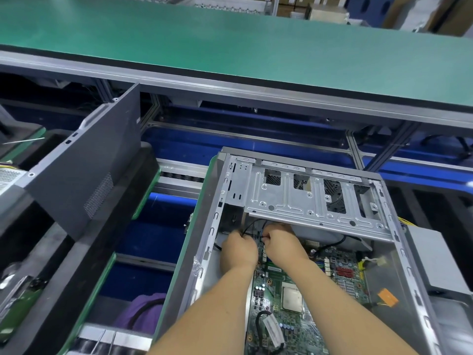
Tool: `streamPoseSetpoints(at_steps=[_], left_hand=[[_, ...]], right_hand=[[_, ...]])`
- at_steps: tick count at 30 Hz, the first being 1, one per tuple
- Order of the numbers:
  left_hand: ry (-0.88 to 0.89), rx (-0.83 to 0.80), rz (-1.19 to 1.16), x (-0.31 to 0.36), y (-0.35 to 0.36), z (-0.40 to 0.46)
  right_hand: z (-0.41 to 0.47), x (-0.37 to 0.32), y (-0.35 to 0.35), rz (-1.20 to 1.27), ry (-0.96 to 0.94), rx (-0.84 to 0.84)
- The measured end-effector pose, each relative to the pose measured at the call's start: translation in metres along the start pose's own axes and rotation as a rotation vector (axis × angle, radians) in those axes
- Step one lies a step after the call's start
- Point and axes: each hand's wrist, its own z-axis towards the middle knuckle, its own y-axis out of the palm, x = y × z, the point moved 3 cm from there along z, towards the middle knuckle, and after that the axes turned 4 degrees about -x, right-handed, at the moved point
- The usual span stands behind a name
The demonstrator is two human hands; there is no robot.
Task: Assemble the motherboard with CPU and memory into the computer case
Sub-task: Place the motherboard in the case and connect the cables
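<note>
Both hands reach into the open computer case, side by side under its metal drive bracket. The left hand and right hand each pinch a thin black cable. The motherboard lies just below the wrists.

I see both hands inside the open computer case. The left hand and right hand are side by side, fingers curled, each pinching a thin black cable that loops just above the fingertips, under the edge of the silver drive cage. Below the knuckles lies the green motherboard; its CPU sits between the forearms. A dark side panel stands well left of the fingers.
</note>
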Motion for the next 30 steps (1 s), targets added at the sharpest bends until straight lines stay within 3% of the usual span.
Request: streamPoseSetpoints(at_steps=[10, 12, 16, 18, 20, 24, 27, 30], left_hand=[[0.062, -0.027, 0.066, 0.007, -0.002, -0.004], [0.146, -0.034, 0.217, 0.017, -0.003, -0.010], [0.400, 0.016, 0.800, 0.047, -0.014, -0.028], [0.531, 0.028, 0.944, 0.064, -0.019, -0.040], [0.593, -0.109, 0.806, 0.075, -0.016, -0.051], [0.477, -0.599, 0.094, 0.079, 0.004, -0.079], [0.539, -0.767, 0.033, 0.086, 0.020, -0.111], [0.680, -0.775, 0.018, 0.100, 0.032, -0.135]], right_hand=[[-0.009, -0.001, -0.004, 0.048, -0.020, -0.013], [-0.018, -0.001, -0.013, 0.053, -0.026, -0.035], [-0.038, -0.005, -0.043, 0.044, -0.065, -0.100], [-0.053, -0.006, -0.060, 0.047, -0.075, -0.118], [-0.068, -0.004, -0.078, 0.052, -0.054, -0.096], [-0.097, 0.009, -0.115, 0.092, 0.001, 0.110], [-0.116, 0.019, -0.139, 0.250, -0.101, 0.323], [-0.131, 0.037, -0.152, 0.395, -0.162, 0.536]])
